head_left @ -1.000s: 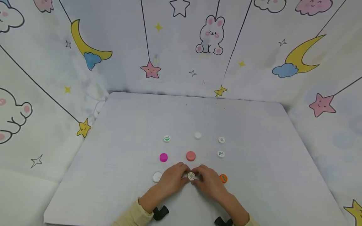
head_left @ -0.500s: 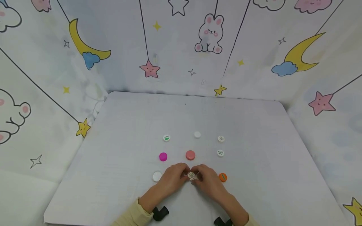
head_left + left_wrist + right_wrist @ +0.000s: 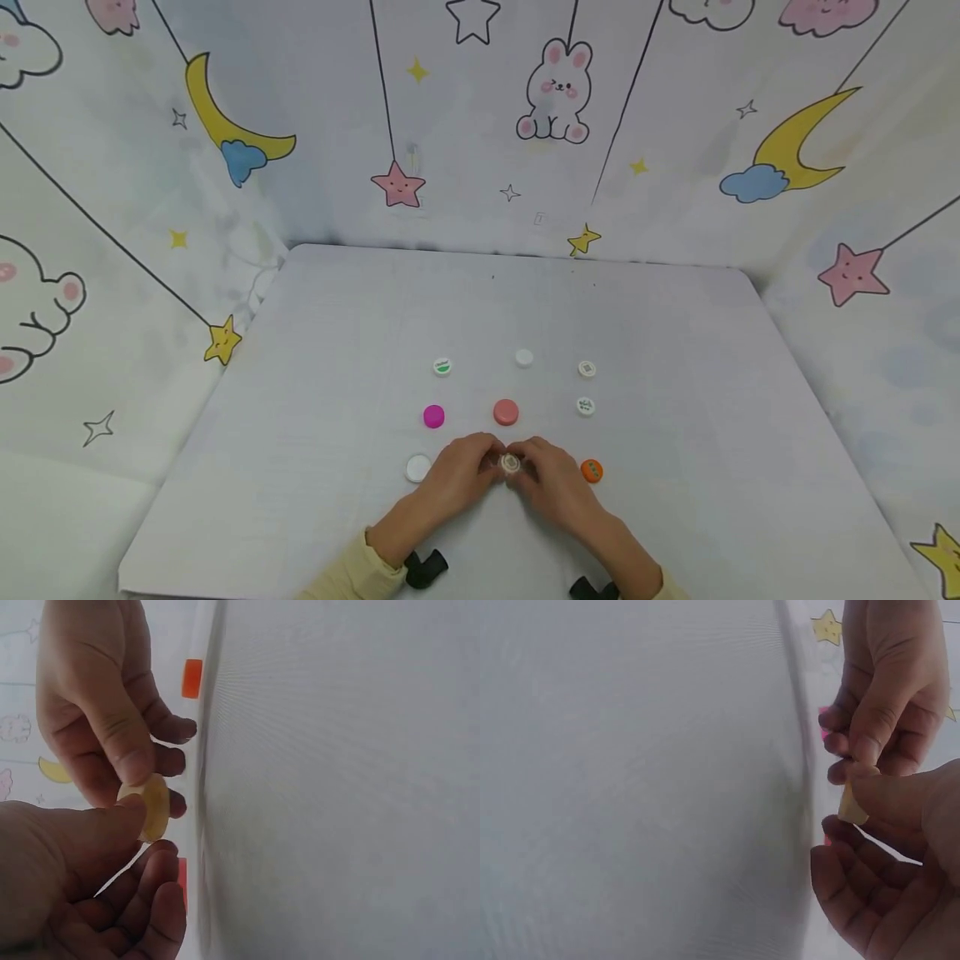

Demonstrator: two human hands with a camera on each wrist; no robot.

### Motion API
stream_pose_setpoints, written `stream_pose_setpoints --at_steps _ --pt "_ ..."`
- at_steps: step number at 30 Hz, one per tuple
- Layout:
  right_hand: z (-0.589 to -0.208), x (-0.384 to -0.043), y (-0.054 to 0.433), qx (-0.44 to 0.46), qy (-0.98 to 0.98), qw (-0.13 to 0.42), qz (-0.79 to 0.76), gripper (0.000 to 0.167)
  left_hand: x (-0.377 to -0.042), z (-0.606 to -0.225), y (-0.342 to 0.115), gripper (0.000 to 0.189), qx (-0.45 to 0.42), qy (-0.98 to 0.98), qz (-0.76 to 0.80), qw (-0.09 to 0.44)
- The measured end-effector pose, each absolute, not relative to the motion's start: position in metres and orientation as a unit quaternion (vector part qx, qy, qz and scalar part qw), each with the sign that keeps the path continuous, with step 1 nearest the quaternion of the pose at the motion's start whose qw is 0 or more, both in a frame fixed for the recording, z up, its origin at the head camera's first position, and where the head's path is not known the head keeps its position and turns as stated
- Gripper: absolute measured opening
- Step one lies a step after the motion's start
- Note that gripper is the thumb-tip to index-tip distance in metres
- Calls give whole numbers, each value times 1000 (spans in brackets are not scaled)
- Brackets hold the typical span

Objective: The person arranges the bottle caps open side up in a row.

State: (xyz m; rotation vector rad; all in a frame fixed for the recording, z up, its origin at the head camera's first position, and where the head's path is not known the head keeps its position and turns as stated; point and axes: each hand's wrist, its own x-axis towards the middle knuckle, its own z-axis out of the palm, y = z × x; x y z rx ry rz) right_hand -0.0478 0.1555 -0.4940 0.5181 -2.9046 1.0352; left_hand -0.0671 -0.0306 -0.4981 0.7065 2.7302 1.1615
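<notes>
Between both hands, in the head view, is a small round cream bottle cap (image 3: 510,463), its ringed face turned up toward the head camera. My left hand (image 3: 463,471) pinches it from the left with thumb and fingers. From the right, my right hand (image 3: 557,479) pinches the same cap. In the left wrist view the cap (image 3: 156,808) appears pale yellow, with both thumbs on its near side and the fingers partly hidden behind. The right wrist view shows the cap's edge (image 3: 850,808) held just above the white table (image 3: 630,787).
Several caps lie spread around the hands: a coral one (image 3: 506,412), a magenta one (image 3: 433,417), an orange one (image 3: 592,471), a large white one (image 3: 417,468), and white ones farther back, such as a green-marked cap (image 3: 442,367). Walls with cartoon prints enclose the table.
The cap between the fingers has shifted very slightly up and to the right in the head view, and its face has tilted a little. Both hands stay nearly in place.
</notes>
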Motion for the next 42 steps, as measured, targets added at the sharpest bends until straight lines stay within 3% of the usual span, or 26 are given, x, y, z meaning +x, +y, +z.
stream_pose_setpoints --at_steps 10,14,18,24,30,38,42 --pt "-485 -46 158 138 -909 3 393 23 -65 -496 -30 14 207 878 430 28" --pt "-483 -45 158 138 -897 26 419 20 -64 -495 -30 9 199 871 448 34" --pt "-484 -44 159 153 -889 62 428 25 -65 -497 -31 6 188 860 471 44" --pt "-488 -44 159 161 -896 44 412 45 -67 -495 -31 6 157 855 491 62" --pt "-492 -46 159 163 -914 59 367 39 -69 -496 -31 18 171 853 484 88" --pt "-497 -45 159 158 -935 -6 317 28 -70 -502 -31 22 244 886 385 83" --pt "-498 -45 159 166 -935 -12 312 25 -68 -500 -31 21 253 893 365 78"
